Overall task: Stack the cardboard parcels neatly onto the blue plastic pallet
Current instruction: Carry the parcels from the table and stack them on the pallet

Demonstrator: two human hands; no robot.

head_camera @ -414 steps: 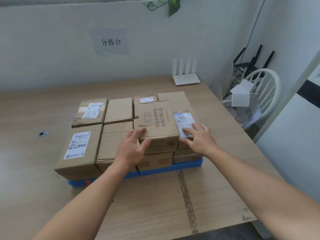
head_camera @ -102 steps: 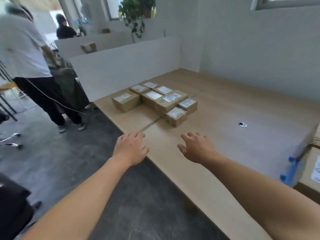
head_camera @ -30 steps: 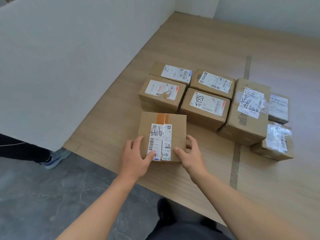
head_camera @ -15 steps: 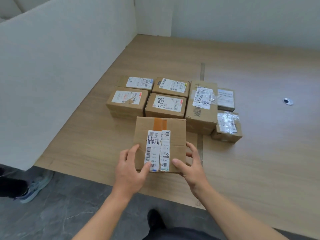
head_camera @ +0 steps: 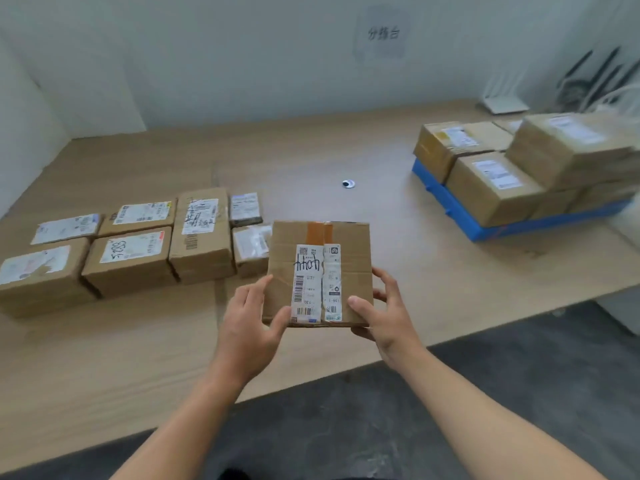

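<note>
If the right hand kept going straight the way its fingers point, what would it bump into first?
The right hand already grips the held parcel, so that comes first. Beyond it, the fingers point up and left toward the small parcels on the table. Depth is unclear, so it might pass above them.

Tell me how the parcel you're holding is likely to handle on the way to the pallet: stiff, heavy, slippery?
The parcel probably stays stiff: its flat cardboard faces keep their shape between the left hand and right hand. It seems fairly light, since fingertips alone at its near corners carry it. The glossy label and tape could be slick, but bare cardboard should grip well.
</note>
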